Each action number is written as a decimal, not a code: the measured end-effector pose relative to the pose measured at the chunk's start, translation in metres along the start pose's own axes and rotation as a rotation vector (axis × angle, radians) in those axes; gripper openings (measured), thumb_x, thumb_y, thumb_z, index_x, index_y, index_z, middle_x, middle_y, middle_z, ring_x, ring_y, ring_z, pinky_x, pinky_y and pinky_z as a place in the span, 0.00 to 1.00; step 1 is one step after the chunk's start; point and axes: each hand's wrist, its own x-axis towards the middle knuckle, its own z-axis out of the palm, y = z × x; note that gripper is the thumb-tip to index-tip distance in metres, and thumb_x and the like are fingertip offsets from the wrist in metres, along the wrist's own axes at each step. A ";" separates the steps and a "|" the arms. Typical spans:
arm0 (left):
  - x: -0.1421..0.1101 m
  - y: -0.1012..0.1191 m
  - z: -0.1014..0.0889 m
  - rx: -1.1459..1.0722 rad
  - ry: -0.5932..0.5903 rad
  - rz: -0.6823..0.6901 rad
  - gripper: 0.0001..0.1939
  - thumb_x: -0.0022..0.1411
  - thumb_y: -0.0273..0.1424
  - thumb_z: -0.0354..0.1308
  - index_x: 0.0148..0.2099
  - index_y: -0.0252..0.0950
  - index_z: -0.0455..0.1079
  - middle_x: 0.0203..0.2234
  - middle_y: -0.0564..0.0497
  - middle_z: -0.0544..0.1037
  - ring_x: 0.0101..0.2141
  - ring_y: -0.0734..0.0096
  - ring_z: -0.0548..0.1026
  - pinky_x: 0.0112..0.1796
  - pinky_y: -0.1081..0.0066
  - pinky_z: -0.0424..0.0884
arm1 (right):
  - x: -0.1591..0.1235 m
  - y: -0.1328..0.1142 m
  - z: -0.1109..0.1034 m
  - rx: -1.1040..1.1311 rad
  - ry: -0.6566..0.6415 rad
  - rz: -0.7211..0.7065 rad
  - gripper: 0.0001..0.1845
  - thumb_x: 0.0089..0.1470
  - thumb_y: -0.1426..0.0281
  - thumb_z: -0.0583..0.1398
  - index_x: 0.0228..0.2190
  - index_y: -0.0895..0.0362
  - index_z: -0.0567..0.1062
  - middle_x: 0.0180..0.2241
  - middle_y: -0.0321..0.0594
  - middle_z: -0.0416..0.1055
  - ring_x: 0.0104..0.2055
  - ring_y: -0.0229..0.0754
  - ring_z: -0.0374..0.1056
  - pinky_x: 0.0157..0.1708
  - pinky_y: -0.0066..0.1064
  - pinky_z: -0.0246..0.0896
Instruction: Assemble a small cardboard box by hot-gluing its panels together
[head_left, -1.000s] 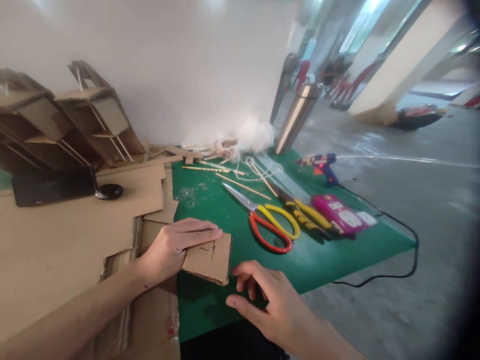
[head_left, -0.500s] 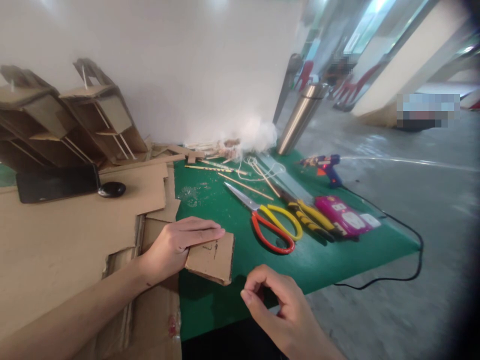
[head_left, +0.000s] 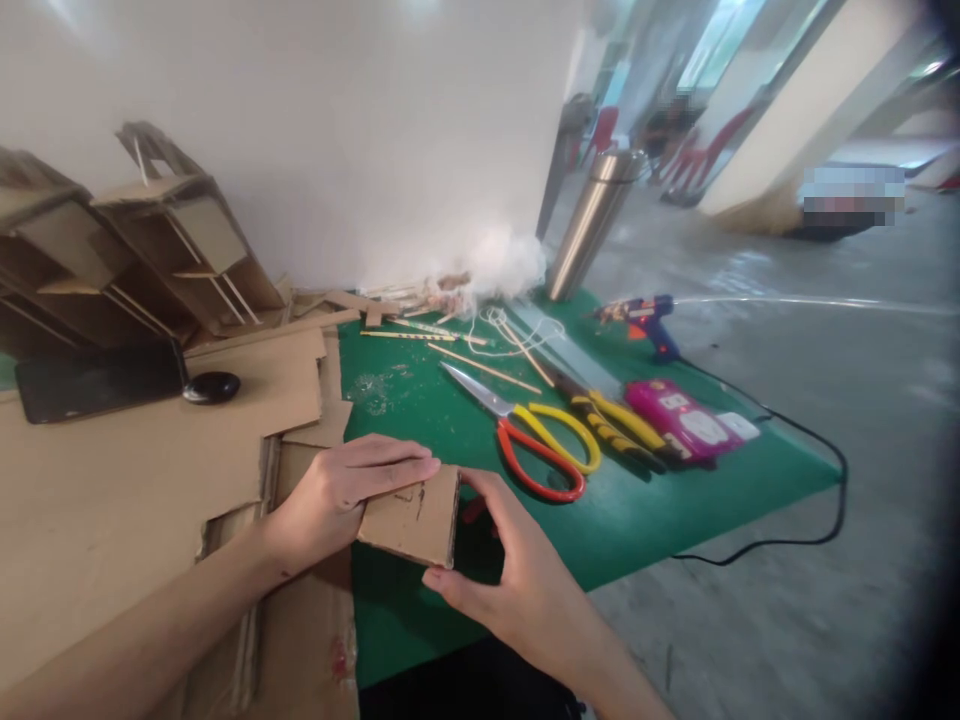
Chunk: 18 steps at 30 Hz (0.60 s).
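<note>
My left hand (head_left: 322, 505) is closed on a small cardboard box (head_left: 412, 515) with dark pen marks on its top, fingers laid along the far edge. My right hand (head_left: 510, 560) curves around the box's right end, fingers at the far right corner and thumb at the near lower corner. Just beyond lie scissors (head_left: 521, 430) with one red and one yellow handle, blades pointing away to the left. Pliers (head_left: 619, 430) with yellow and black handles rest to the right of the scissors. The undersides of the box and the left fingertips are partly hidden.
Cardboard sheets (head_left: 150, 500) cover the left side of the green table (head_left: 637, 530). Cardboard structures (head_left: 187, 240) and a black mouse (head_left: 212, 387) stand there. Beyond are thin sticks (head_left: 487, 367), white fluff (head_left: 510, 262), a steel flask (head_left: 589, 225), a glue gun (head_left: 645, 322) and a magenta power strip (head_left: 675, 420).
My right hand has moved left and up from beside the box, its curled fingers spreading to the box's right end. My left hand still holds the box. The view has shifted slightly.
</note>
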 end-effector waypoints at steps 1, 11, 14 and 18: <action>0.000 0.000 0.000 -0.001 -0.002 0.000 0.18 0.70 0.26 0.56 0.60 0.39 0.73 0.48 0.40 0.82 0.48 0.61 0.81 0.46 0.66 0.80 | 0.001 -0.001 0.000 0.013 0.004 -0.028 0.36 0.52 0.59 0.66 0.59 0.52 0.61 0.60 0.48 0.64 0.61 0.54 0.62 0.59 0.47 0.61; 0.002 0.003 -0.002 0.035 -0.021 0.012 0.20 0.72 0.28 0.54 0.64 0.41 0.68 0.48 0.39 0.82 0.48 0.60 0.81 0.44 0.64 0.81 | 0.001 -0.002 -0.006 0.060 -0.006 -0.061 0.34 0.54 0.58 0.67 0.58 0.49 0.64 0.58 0.44 0.67 0.58 0.51 0.65 0.54 0.41 0.65; 0.002 0.003 -0.003 0.056 -0.024 0.026 0.20 0.73 0.29 0.52 0.64 0.41 0.68 0.49 0.39 0.81 0.49 0.59 0.80 0.45 0.63 0.81 | 0.001 -0.001 -0.007 0.060 -0.004 -0.066 0.34 0.54 0.59 0.67 0.58 0.49 0.64 0.57 0.42 0.68 0.56 0.50 0.66 0.53 0.39 0.66; 0.001 0.001 -0.003 0.076 -0.035 0.033 0.19 0.73 0.29 0.51 0.63 0.40 0.69 0.49 0.39 0.81 0.50 0.58 0.79 0.46 0.61 0.80 | 0.001 -0.001 -0.007 0.059 0.001 -0.056 0.35 0.53 0.60 0.68 0.58 0.49 0.64 0.57 0.42 0.68 0.55 0.49 0.66 0.52 0.39 0.66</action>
